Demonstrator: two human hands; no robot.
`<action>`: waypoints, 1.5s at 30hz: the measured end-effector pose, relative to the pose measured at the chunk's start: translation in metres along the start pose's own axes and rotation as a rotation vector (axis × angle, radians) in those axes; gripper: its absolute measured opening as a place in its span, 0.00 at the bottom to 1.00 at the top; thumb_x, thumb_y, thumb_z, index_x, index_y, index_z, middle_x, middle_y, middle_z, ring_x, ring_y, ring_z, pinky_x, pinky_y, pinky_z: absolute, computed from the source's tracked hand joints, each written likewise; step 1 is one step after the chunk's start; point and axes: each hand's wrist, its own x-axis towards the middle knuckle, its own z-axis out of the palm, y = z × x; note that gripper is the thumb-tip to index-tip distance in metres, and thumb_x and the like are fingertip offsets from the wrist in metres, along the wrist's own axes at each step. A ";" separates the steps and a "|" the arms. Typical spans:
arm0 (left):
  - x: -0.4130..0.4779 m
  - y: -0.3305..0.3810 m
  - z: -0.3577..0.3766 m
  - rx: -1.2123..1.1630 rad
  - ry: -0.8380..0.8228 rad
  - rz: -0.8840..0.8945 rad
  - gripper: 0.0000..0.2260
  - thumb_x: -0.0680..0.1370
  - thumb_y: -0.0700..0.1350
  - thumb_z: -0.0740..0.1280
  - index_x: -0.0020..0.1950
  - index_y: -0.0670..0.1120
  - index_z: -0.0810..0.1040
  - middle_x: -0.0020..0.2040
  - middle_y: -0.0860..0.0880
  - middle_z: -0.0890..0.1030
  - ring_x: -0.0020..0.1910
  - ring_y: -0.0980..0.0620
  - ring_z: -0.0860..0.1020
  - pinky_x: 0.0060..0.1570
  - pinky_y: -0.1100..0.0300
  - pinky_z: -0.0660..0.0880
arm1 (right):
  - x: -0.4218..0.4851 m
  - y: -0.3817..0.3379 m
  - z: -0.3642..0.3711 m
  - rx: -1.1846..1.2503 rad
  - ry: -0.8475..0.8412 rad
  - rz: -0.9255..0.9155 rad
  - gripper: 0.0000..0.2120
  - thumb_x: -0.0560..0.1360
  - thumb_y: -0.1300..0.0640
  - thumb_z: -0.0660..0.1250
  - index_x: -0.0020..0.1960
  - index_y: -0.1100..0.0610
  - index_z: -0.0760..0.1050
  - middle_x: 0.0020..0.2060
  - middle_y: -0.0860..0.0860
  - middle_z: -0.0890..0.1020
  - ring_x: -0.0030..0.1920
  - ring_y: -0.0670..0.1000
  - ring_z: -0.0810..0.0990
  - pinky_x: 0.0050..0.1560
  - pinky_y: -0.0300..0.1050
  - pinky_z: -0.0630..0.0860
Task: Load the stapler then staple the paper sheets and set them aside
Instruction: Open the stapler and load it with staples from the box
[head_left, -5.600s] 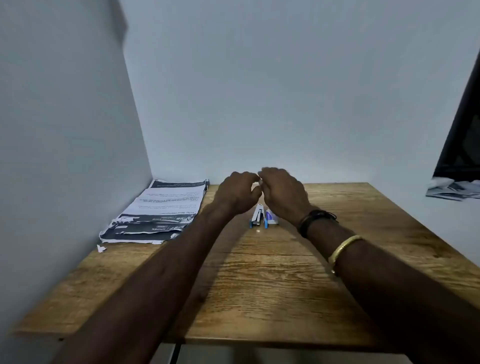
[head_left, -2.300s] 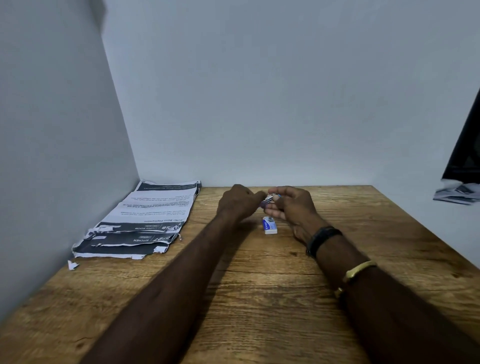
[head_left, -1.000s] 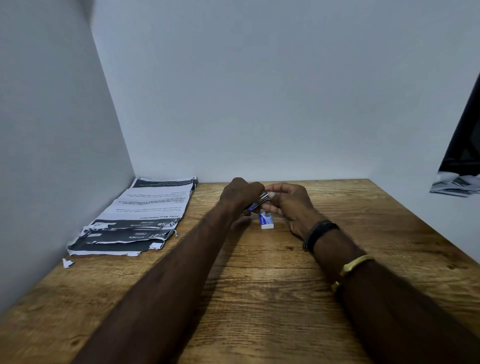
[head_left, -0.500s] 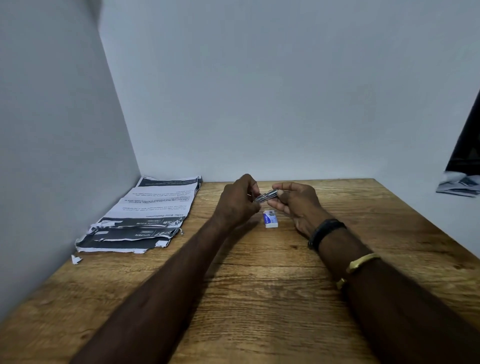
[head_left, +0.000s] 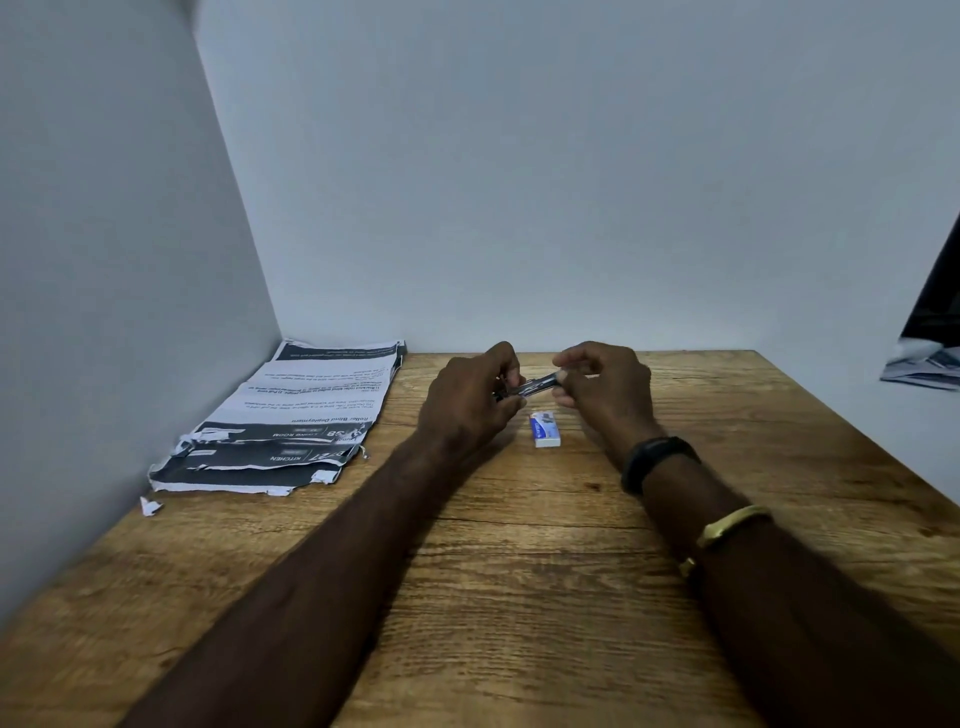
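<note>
A small metal stapler is held in the air between both hands, above the wooden table. My left hand grips its left end. My right hand pinches its right end with thumb and fingers. Whether the stapler is opened is too small to tell. A small blue and white staple box lies on the table just below the hands. A stack of printed paper sheets with torn near edges lies at the back left against the wall.
Walls close the table at the left and the back. A small scrap of torn paper lies near the stack's front corner. At the far right, beyond the table, are a dark object and some papers.
Over the earlier frames the stapler was lifted off the table, leaving the staple box there. In the last half second my hands have moved slightly apart along it, and the view shifted a little.
</note>
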 end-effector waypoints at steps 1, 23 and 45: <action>0.000 0.000 0.000 0.004 -0.001 0.003 0.14 0.72 0.45 0.77 0.45 0.54 0.71 0.44 0.53 0.86 0.46 0.50 0.84 0.47 0.47 0.80 | 0.000 0.000 0.000 -0.096 0.009 -0.062 0.11 0.74 0.67 0.73 0.42 0.50 0.85 0.40 0.49 0.85 0.39 0.50 0.87 0.39 0.45 0.85; -0.001 -0.002 -0.002 -0.110 0.068 -0.025 0.16 0.71 0.41 0.77 0.43 0.55 0.71 0.44 0.52 0.85 0.44 0.51 0.85 0.46 0.47 0.81 | -0.014 -0.019 -0.006 -0.742 -0.045 -0.390 0.16 0.76 0.64 0.66 0.55 0.46 0.82 0.54 0.49 0.84 0.54 0.55 0.80 0.48 0.49 0.76; -0.002 0.001 0.000 -0.118 0.083 0.017 0.17 0.71 0.40 0.78 0.42 0.55 0.72 0.41 0.53 0.85 0.42 0.55 0.85 0.45 0.49 0.82 | -0.013 -0.023 -0.007 -0.990 -0.040 -0.540 0.14 0.76 0.62 0.64 0.55 0.51 0.84 0.44 0.54 0.85 0.46 0.60 0.81 0.39 0.47 0.66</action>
